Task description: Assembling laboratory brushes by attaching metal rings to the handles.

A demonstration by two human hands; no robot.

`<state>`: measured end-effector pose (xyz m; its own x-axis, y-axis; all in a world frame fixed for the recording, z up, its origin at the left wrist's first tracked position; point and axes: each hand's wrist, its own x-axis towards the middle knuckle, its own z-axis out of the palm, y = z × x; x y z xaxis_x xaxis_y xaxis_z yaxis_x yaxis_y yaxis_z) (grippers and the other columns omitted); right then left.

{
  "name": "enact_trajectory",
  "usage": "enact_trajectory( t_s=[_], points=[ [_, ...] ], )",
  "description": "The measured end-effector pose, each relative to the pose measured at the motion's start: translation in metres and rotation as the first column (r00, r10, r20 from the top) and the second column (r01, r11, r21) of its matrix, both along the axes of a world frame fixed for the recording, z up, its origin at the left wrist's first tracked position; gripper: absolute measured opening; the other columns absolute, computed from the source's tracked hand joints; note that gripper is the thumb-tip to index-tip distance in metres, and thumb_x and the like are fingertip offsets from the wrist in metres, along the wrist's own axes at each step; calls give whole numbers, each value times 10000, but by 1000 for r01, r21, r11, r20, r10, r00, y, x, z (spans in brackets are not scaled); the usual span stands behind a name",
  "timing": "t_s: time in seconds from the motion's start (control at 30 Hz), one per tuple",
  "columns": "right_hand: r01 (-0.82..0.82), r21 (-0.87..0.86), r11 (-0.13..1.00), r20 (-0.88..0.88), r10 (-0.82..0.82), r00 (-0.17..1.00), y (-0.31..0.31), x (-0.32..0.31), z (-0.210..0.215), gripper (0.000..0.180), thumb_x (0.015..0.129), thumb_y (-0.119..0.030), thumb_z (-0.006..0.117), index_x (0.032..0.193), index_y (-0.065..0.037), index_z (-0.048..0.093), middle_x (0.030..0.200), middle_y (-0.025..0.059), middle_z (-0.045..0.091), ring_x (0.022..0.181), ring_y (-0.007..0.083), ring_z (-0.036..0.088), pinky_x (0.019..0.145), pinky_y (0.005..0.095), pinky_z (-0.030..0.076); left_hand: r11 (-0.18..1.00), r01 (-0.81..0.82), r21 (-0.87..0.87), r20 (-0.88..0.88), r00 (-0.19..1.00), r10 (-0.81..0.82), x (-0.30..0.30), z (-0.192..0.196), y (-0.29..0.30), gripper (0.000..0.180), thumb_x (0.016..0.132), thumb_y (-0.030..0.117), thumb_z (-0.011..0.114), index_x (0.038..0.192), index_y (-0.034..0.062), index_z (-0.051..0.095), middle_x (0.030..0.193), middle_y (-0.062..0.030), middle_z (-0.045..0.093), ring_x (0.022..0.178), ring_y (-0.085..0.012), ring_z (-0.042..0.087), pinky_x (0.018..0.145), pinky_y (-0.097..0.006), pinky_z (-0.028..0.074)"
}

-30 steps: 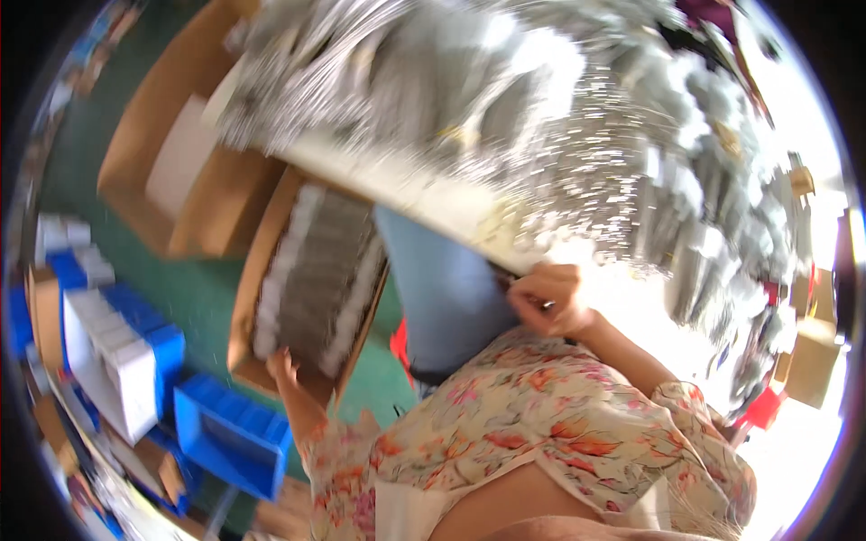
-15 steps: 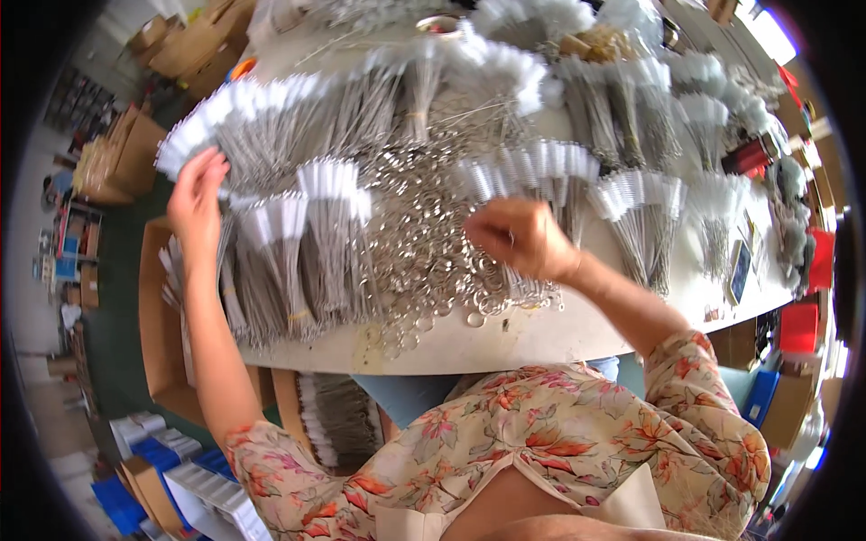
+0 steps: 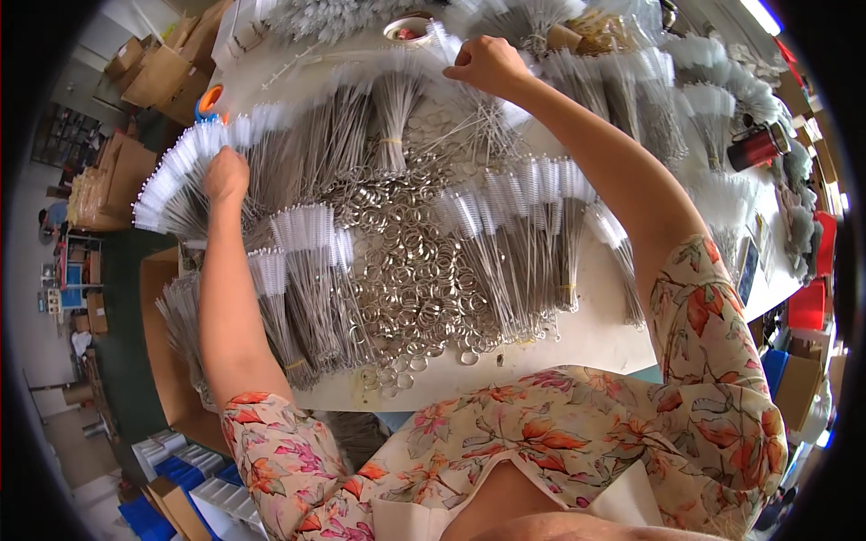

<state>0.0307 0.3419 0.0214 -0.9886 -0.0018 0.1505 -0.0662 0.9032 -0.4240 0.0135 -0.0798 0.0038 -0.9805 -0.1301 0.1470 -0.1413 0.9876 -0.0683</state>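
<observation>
Tube brushes with white bristles and thin wire stems lie in bundles over the table. My left hand is closed at a fanned row of brushes on the far left; what its fingers grip is hidden. My right hand reaches to the back middle with fingers curled together, beside white bristle tips. Whether it pinches a brush I cannot make out. Between the bundles spreads a heap of shiny metal rings. More brushes stand right of the rings and in front of my left forearm.
A tape roll lies at the back, and an orange and blue ring-shaped thing at the back left. At the right are a dark red cylinder and a phone. A cardboard box stands by the table's left edge.
My right hand has moved from above the rings to the far middle of the table. My left hand has shifted slightly right and its fingers have curled. The view has moved too.
</observation>
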Motion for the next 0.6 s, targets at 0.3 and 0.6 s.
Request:
enact_trajectory(
  t_s=[0.3,0.6],
  points=[
    [92,-221,971,156,-58,986,15,-7,-1,216,681,-303,612,818,-149,676,782,72,661,789,222,634,722,318,499,995,1,-101,33,999,3,-3,-5,21,269,835,252,497,953,24,579,988,-199,615,938,-362,587,804,-447,460],
    [24,-511,859,-104,-90,990,136,57,79,156,848,-192,523,896,-48,561,761,42,557,631,128,552,535,272,491,989,87,118,-151,986,-68,-7,-14,-24,194,809,282,518,829,111,608,851,-136,636,810,-366,592,665,-440,463]
  ],
)
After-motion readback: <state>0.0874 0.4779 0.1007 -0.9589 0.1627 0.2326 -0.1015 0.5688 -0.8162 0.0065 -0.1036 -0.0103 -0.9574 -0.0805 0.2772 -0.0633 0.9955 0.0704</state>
